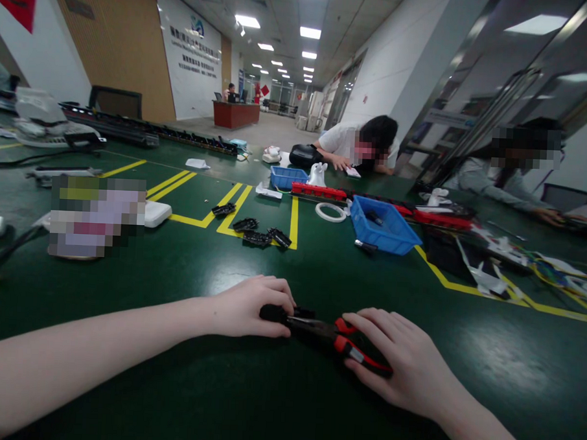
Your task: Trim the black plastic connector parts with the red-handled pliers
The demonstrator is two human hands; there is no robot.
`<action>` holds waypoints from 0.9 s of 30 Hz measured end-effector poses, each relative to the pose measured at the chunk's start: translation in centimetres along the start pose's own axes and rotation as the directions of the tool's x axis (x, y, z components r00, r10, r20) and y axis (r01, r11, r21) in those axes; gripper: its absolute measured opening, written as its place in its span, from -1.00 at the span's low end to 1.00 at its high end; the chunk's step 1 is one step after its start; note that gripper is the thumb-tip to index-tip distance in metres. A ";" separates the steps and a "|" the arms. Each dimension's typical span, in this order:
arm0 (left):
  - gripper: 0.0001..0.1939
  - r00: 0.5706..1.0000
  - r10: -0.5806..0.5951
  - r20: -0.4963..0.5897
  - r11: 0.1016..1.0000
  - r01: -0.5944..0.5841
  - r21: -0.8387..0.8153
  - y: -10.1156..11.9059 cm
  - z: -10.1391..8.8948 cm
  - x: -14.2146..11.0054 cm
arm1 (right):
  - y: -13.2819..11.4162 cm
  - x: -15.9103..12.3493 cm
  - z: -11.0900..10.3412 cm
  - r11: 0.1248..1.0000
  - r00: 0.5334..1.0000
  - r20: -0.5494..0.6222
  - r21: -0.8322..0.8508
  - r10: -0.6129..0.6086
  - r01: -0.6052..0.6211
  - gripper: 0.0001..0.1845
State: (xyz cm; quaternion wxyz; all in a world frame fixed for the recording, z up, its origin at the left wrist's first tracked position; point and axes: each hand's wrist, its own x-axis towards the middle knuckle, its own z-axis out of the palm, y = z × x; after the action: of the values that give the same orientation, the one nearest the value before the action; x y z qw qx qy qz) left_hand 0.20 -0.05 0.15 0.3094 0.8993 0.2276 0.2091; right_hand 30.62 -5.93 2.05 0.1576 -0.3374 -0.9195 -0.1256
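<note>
My left hand (255, 306) is closed around a small black part (273, 313) low over the green table (179, 377). Red-and-black needle-nose pliers (339, 335) are in my right hand (394, 354), its fingers wrapped about the handles. The plier tips point left and meet the black part at my left fingertips; whether the jaws grip it I cannot tell. Beyond my hands, several similar black parts (257, 238) lie on the table among yellow tape lines.
A blue bin (385, 227) with dark items inside stands right of centre, a white ring (330, 212) beside it. Farther back are a smaller blue bin (288, 178) and red strips (319, 191). Wires and scraps lie at right. Two people sit across the table.
</note>
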 end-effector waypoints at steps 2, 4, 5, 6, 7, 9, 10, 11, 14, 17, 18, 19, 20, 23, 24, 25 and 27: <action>-0.83 1.000 -0.002 0.000 1.000 0.002 0.003 0.0 0.0 0.0 | 0.0 0.1 0.1 1.000 1.000 0.006 0.008 0.004 -0.004 -0.55; -0.83 1.000 -0.013 0.003 1.000 0.013 0.002 0.0 0.0 0.0 | 0.0 0.2 0.1 1.000 1.000 0.011 0.016 0.008 -0.008 -0.55; -0.83 1.000 -0.019 0.005 1.000 0.019 0.000 0.0 0.0 0.0 | 0.0 0.2 0.1 1.000 1.000 0.010 0.019 0.010 -0.010 -0.55; -0.83 1.000 -0.024 0.007 1.000 0.024 -0.003 0.0 0.0 -0.1 | 0.0 0.2 0.1 1.000 1.000 0.009 0.022 0.012 -0.012 -0.55; -0.82 1.000 -0.027 0.008 1.000 0.027 -0.007 0.1 0.0 -0.1 | 0.0 0.2 0.0 1.000 1.000 0.008 0.023 0.013 -0.013 -0.55; -0.82 1.000 -0.030 0.010 0.999 0.030 -0.018 0.1 0.0 -0.1 | 0.0 0.2 -0.1 1.000 1.000 0.010 0.019 0.013 -0.013 -0.55; -0.82 0.999 -0.031 0.009 0.999 0.031 -0.025 0.1 0.0 -0.1 | 0.0 0.1 -0.2 1.000 1.000 0.013 0.015 0.014 -0.015 -0.55; -0.83 0.999 -0.031 0.009 0.999 0.032 -0.031 0.2 0.0 -0.1 | 0.1 0.1 -0.2 1.000 1.000 0.014 0.013 0.017 -0.017 -0.55; -0.83 1.000 -0.029 0.005 0.999 0.029 -0.036 0.2 0.0 -0.1 | 0.1 0.0 -0.4 1.000 1.000 0.013 0.016 0.024 -0.024 -0.56; -0.83 1.000 -0.024 0.004 0.999 0.024 -0.029 0.2 0.0 0.0 | 0.1 0.0 -0.5 1.000 1.000 0.012 0.016 0.018 -0.018 -0.56; -0.83 1.000 -0.023 0.003 0.999 0.023 -0.026 0.2 0.0 0.0 | 0.1 0.0 -0.4 1.000 1.000 0.011 0.014 0.016 -0.016 -0.56; -0.83 1.000 -0.022 0.004 0.999 0.022 -0.024 0.2 0.0 0.0 | 0.1 0.0 -0.4 1.000 1.000 0.009 0.012 0.014 -0.014 -0.55; -0.83 1.000 -0.020 0.004 1.000 0.020 -0.023 0.2 0.0 0.0 | 0.2 0.0 -0.4 1.000 1.000 0.008 0.011 0.012 -0.012 -0.55; -0.83 1.000 -0.017 0.000 1.000 0.017 -0.025 0.1 0.0 -0.1 | 0.3 0.0 -0.3 1.000 1.000 0.017 0.009 0.019 -0.020 -0.53; -0.83 1.000 -0.017 -0.001 0.999 0.017 -0.027 0.1 0.1 -0.1 | 0.3 0.0 -0.3 1.000 0.999 0.024 0.012 0.026 -0.027 -0.53; -0.83 1.000 -0.018 -0.002 0.999 0.018 -0.028 0.0 0.1 -0.1 | 0.4 0.0 -0.3 0.999 0.999 0.030 0.016 0.035 -0.035 -0.53; -0.83 1.000 -0.021 -0.003 0.999 0.021 -0.026 -0.1 0.1 -0.1 | 0.4 0.0 -0.3 0.998 0.997 0.047 0.030 0.054 -0.055 -0.52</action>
State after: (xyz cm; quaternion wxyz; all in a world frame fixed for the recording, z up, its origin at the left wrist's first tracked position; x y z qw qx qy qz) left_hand 0.15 -0.09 -0.02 0.3230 0.8924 0.2349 0.2101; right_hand 30.97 -5.74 2.39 0.1449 -0.3626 -0.9153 -0.0988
